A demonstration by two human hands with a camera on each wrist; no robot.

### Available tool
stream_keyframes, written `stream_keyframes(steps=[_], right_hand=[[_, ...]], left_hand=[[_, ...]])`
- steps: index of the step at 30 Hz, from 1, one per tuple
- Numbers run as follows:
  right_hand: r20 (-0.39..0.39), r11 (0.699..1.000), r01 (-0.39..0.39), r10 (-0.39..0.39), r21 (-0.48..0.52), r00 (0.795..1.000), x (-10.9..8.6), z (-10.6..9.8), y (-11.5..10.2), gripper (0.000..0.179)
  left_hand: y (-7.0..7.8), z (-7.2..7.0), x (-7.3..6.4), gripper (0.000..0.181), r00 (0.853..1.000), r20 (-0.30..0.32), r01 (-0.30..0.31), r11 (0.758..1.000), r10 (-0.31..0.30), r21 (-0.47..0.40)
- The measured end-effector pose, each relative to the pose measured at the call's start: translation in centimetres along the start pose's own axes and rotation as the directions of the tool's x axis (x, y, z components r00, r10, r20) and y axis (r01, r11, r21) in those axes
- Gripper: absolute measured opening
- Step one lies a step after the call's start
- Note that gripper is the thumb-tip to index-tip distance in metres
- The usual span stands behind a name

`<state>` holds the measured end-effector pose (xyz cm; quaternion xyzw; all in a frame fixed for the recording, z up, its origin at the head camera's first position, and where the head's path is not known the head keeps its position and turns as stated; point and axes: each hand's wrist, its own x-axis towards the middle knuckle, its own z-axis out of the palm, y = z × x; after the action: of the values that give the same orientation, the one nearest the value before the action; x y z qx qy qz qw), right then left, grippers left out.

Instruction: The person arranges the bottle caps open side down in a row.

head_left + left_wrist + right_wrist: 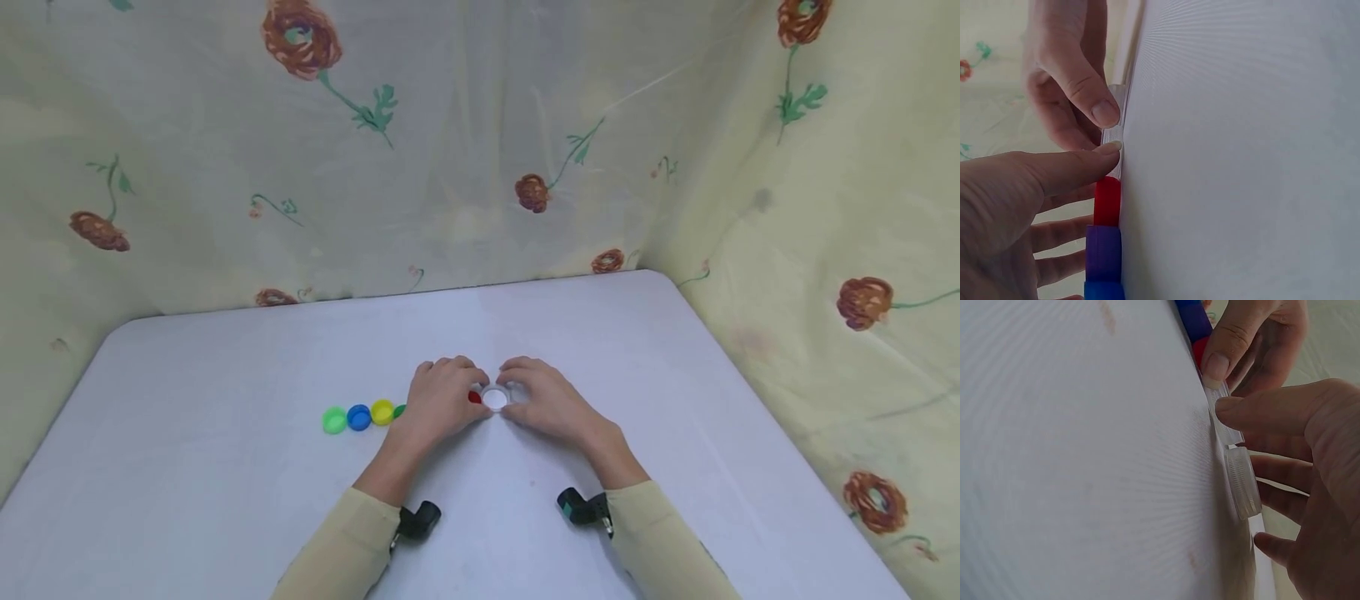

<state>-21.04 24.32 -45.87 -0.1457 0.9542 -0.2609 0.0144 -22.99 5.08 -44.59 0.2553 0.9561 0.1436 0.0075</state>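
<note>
On the white table, a clear bottle cap with a white centre [495, 399] lies between both hands. My left hand [444, 398] pinches its left side, thumb on the near edge and fingers bent round the far edge. From the other side my right hand [551, 402] pinches the same cap; the two thumb tips almost meet in the right wrist view. Beside it on the left is a red cap [1107, 201], followed by a purple cap [1103, 253], both partly covered by the left hand. A second clear ribbed cap [1243, 482] stands under the right hand's fingers.
Leftward the row continues with a dark green cap [400, 411], a yellow cap [382, 412], a blue cap [359, 417] and a light green cap [334, 420]. A flowered curtain [465, 125] hangs behind the table [225, 500] and along its right side.
</note>
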Motion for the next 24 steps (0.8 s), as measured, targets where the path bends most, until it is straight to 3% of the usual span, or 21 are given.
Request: stream_keyframes(steps=[8, 15, 24], right_hand=[[-0.004, 0.999, 0.013, -0.013, 0.050, 1.000, -0.1, -0.1, 0.2, 0.031], [-0.042, 0.990, 0.016, -0.011, 0.140, 0.999, -0.2, -0.9, 0.1, 0.032], [0.004, 0.955, -0.027, 0.027, 0.294, 1.000, -0.1, -2.0, 0.0, 0.022]], left_hand=[[0.1, 0.0, 0.1, 0.043, 1.000, -0.007, -0.009, 1.000, 0.009, -0.026], [0.1, -0.7, 0.2, 0.036, 0.996, -0.077, -0.059, 0.997, 0.055, -0.055], [0.2, -1.3, 0.2, 0.031, 0.977, -0.172, -0.125, 0.992, 0.129, 0.037]])
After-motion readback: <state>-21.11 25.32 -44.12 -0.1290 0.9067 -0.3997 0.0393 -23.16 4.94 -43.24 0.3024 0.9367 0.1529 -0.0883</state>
